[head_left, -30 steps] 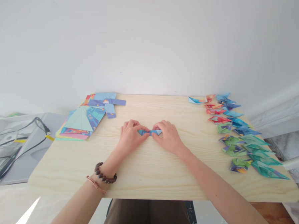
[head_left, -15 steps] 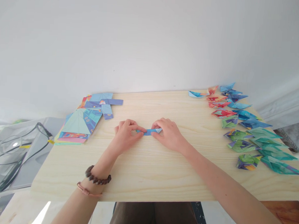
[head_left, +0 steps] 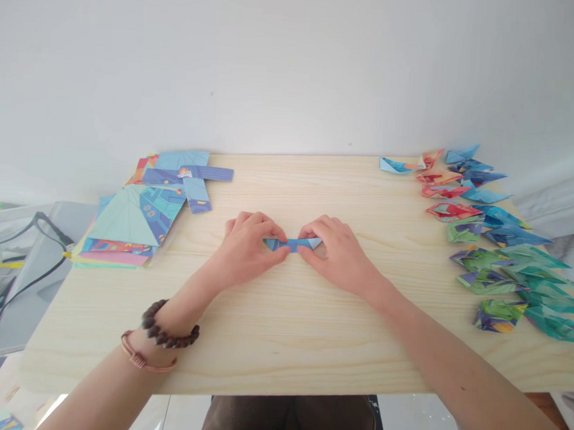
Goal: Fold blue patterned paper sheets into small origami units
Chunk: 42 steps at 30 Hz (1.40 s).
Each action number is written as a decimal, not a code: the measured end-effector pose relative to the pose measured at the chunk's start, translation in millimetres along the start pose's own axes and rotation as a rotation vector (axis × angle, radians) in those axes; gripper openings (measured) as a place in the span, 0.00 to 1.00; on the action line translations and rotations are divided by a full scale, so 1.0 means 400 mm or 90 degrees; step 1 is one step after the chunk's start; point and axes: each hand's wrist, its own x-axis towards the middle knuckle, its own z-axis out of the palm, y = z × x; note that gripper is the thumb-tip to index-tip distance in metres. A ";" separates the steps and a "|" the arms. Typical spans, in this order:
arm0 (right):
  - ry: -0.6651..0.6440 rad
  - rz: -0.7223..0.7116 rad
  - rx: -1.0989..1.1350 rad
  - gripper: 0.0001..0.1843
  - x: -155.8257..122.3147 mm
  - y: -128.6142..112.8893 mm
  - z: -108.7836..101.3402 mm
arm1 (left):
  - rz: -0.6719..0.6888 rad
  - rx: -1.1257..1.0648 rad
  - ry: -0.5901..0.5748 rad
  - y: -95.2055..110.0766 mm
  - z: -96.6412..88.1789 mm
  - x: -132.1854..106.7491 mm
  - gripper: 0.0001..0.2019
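A narrow folded strip of blue paper (head_left: pixel 292 245) with pointed ends lies in the middle of the wooden table, between my two hands. My left hand (head_left: pixel 251 245) pinches its left part between thumb and fingers, the thumb on the near edge. My right hand (head_left: pixel 335 253) pinches the right part the same way, with a pale blue tip showing past the fingers. Parts of the strip are hidden under my fingertips.
Folded paper sheets (head_left: pixel 123 216) are piled at the table's left. Several paper boats stand at the right: blue (head_left: pixel 395 165), red (head_left: pixel 453 211), green (head_left: pixel 488 281) and teal (head_left: pixel 555 322). Beyond the left edge a grey bin (head_left: pixel 69 229) holds cables. A white wall borders the back.
My left thumb and fingers have spread wider apart around the strip, and both hands now grip closer to its middle. The camera view has shifted slightly.
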 end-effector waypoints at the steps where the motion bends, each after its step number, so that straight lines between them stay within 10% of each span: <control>1: 0.001 -0.003 -0.002 0.05 -0.001 0.000 0.000 | 0.007 0.006 0.008 0.006 0.009 0.007 0.09; 13: 0.025 -0.020 0.145 0.09 -0.012 -0.002 -0.012 | 0.165 -0.086 0.018 -0.009 0.015 0.001 0.06; 42: -0.044 -0.119 0.113 0.03 -0.015 0.013 -0.013 | 0.095 -0.070 0.019 0.012 0.004 -0.007 0.06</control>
